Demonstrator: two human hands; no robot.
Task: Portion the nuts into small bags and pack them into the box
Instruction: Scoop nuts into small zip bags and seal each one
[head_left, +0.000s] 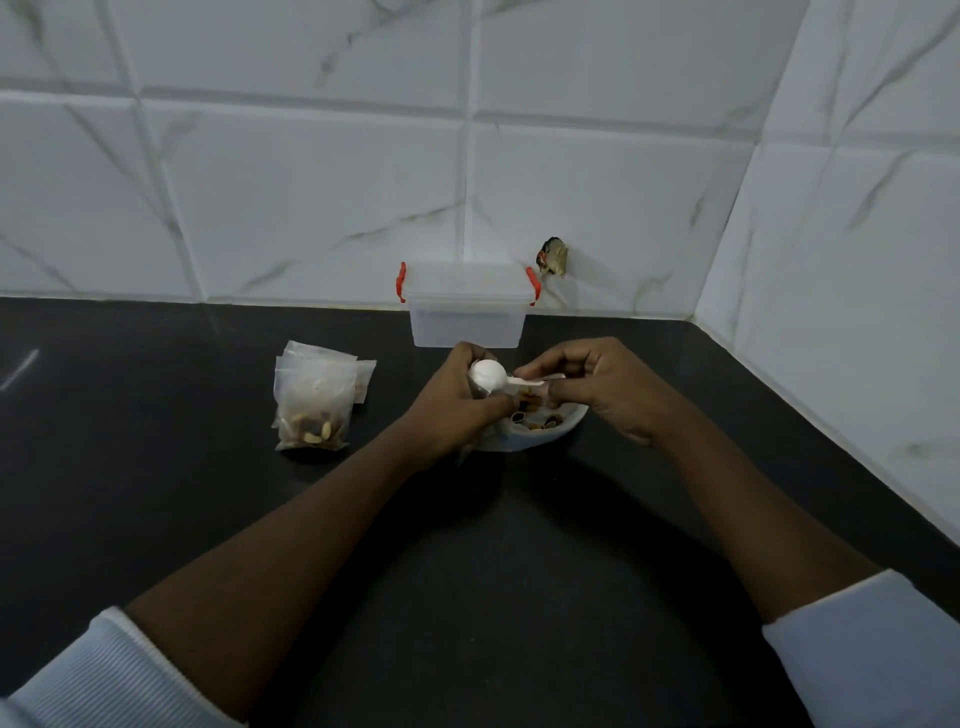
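My right hand (597, 387) pinches the handle of a white plastic spoon (491, 375), whose bowl is turned over above my left hand (457, 402). My left hand grips a small clear bag, mostly hidden under its fingers, with only a bit showing at its lower edge. Both hands hover over a white bowl (550, 434) holding mixed nuts (540, 418). A filled small bag of nuts (314, 410) lies on the counter to the left, on top of other clear bags. A clear plastic box (467, 306) with red latches, lid on, stands behind the hands.
The black countertop (467, 519) meets a white tiled wall behind and on the right. A small dark object (553, 257) sits against the wall right of the box.
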